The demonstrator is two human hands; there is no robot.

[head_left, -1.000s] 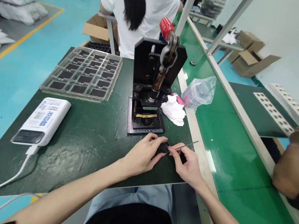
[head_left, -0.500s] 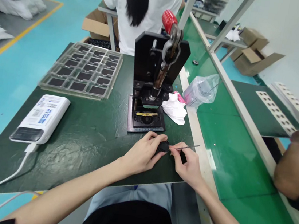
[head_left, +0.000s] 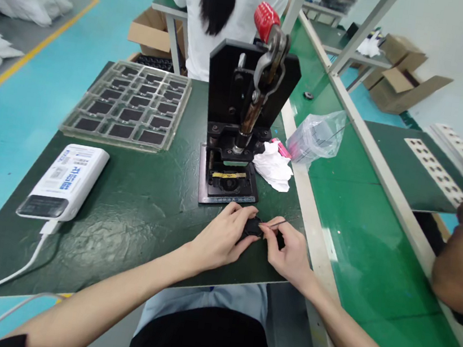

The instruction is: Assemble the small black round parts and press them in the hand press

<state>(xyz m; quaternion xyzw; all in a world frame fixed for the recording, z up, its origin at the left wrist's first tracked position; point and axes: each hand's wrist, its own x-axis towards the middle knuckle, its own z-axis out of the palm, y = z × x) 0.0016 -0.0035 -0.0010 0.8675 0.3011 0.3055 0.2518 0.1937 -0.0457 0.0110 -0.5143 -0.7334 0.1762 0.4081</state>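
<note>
My left hand (head_left: 219, 239) is closed around the edge of a small round black part (head_left: 253, 227), with thumb and fingers on either side. A thin dark strip (head_left: 278, 223) sits pinched between the fingertips of my right hand (head_left: 289, 256), its inner end at the part's right edge. Both hands work low over the dark green table (head_left: 143, 196). Just beyond them stands a black hand press (head_left: 224, 90) with a red-gripped lever (head_left: 266, 20). A yellow strip (head_left: 229, 175) lies across its lower fixture. The fine detail of the black part is too small to make out.
A clear tray (head_left: 170, 141) of dark flat pieces lies at the back left, near a white power bank (head_left: 66, 180) with a cable. Crumpled tissue (head_left: 274, 166) and a plastic-bagged container (head_left: 315, 139) stand right of the press. People are ahead and at right.
The thin strip in my right hand has changed angle and shows less clearly beyond the fingers. My left hand keeps its hold on the black part. The view has shifted slightly.
</note>
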